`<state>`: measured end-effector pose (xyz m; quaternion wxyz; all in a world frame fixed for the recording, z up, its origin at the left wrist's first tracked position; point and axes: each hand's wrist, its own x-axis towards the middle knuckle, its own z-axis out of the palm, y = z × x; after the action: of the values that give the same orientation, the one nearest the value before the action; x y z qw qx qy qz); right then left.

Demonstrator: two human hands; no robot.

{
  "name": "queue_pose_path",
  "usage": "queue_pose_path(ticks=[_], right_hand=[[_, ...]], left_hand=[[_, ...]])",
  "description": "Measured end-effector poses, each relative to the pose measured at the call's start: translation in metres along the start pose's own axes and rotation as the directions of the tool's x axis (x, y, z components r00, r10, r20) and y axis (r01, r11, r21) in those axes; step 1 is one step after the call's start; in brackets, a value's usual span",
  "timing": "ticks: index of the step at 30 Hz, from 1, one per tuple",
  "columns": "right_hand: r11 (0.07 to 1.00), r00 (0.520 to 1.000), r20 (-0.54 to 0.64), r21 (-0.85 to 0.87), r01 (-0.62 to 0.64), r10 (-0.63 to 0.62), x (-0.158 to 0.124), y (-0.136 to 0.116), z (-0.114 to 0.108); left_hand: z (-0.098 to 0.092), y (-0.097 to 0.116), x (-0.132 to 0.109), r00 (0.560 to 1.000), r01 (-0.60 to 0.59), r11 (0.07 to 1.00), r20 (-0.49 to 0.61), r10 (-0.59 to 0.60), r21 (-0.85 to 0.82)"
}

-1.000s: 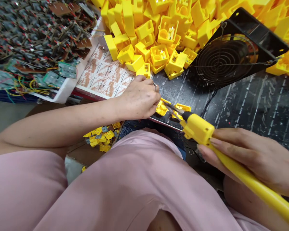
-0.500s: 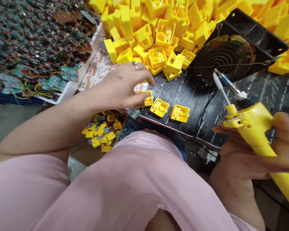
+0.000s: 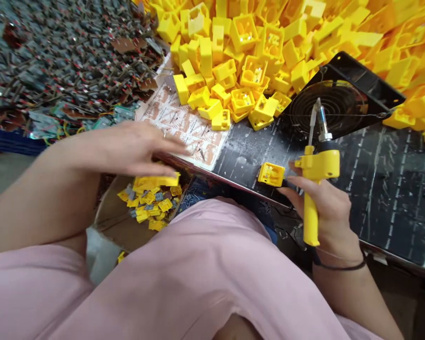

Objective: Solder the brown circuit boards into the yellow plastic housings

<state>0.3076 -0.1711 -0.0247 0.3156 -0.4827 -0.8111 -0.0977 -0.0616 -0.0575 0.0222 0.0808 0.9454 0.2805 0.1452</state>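
Holding yellow soldering iron [image 3: 318,165] upright in right hand [image 3: 326,208] (left hand [image 3: 134,147] open)

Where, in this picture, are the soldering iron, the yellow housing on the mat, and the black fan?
Soldering iron [image 3: 317,165]: head view, on the yellow handle.
Yellow housing [image 3: 271,174]: head view, on its middle.
Black fan [image 3: 361,73]: head view, on its frame.

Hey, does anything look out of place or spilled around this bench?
One small yellow piece lies apart from the heap of small yellow parts, at the edge of the cardboard beside a crumpled white bag, so it looks dropped. The black bench mat is also heavily scratched.
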Motion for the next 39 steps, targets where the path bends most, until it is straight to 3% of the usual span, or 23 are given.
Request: queue_pose_path(ticks=[3, 7, 10, 12, 15, 18, 20, 22, 24, 26, 29, 33, 36, 39], right_hand=[[1.000, 0.998, 0.062, 0.017, -0.006, 0.005, 0.004, -0.001, 0.010], [0.999, 0.993, 0.108, 0.027, -0.047, 0.044, 0.001, -0.002, 0.022], [0.995, 0.989, 0.114, 0.024, -0.101, 0.097, -0.004, -0.003, 0.025], [0.990, 0.987, 0.104, 0.048, -0.132, 0.126, -0.006, -0.005, 0.025], [0.983, 0.989, 0.052, 0.114, -0.144, 0.139, -0.003, -0.010, 0.027], [0.985, 0.992, 0.019, 0.120, -0.127, 0.126, 0.004, -0.015, 0.033], [0.989, 0.994, 0.040, 0.102, -0.106, 0.103, 0.008, -0.016, 0.037], [0.991, 0.994, 0.065, 0.096, -0.095, 0.089, 0.009, -0.015, 0.040], [0.992, 0.994, 0.068, 0.085, -0.096, 0.090, 0.009, -0.013, 0.041], [0.994, 0.994, 0.054, 0.054, -0.096, 0.093, 0.008, -0.012, 0.041], [0.994, 0.994, 0.013, -0.001, -0.108, 0.108, 0.008, -0.012, 0.044], [0.994, 0.994, -0.034, -0.034, -0.107, 0.106, 0.006, -0.014, 0.046], [0.993, 0.991, -0.070, -0.027, -0.118, 0.116, 0.003, -0.015, 0.042], [0.990, 0.986, -0.096, -0.003, -0.139, 0.139, 0.000, -0.015, 0.036]], left_hand=[[0.013, -0.004, 0.036, 0.998, 0.054, 0.998, -0.042, -0.055, -0.037], [0.055, -0.026, 0.095, 0.991, 0.111, 0.992, -0.065, -0.115, -0.052], [0.068, -0.039, 0.113, 0.990, 0.140, 0.988, -0.032, -0.139, 0.059], [0.062, -0.036, 0.114, 0.995, 0.101, 0.993, 0.005, -0.102, 0.054], [0.050, -0.016, 0.109, 0.999, 0.017, 0.972, 0.049, -0.006, -0.233], [0.059, 0.006, 0.101, 0.997, 0.015, 0.815, 0.072, 0.034, -0.579], [0.074, 0.011, 0.090, 0.999, 0.025, 0.727, 0.035, -0.001, -0.687], [0.086, 0.009, 0.076, 0.999, 0.027, 0.781, -0.014, -0.045, -0.624], [0.087, 0.002, 0.062, 0.996, 0.063, 0.900, -0.028, -0.083, -0.430], [0.080, -0.005, 0.053, 0.989, 0.146, 0.955, 0.008, -0.149, -0.259], [0.064, -0.010, 0.051, 0.970, 0.234, 0.962, 0.096, -0.222, -0.140], [0.064, -0.008, 0.063, 0.981, 0.120, 0.987, 0.167, -0.100, -0.110], [0.077, -0.007, 0.077, 0.995, -0.020, 0.983, 0.097, 0.039, -0.182], [0.087, -0.008, 0.091, 0.999, -0.023, 0.980, 0.042, 0.032, -0.197]])
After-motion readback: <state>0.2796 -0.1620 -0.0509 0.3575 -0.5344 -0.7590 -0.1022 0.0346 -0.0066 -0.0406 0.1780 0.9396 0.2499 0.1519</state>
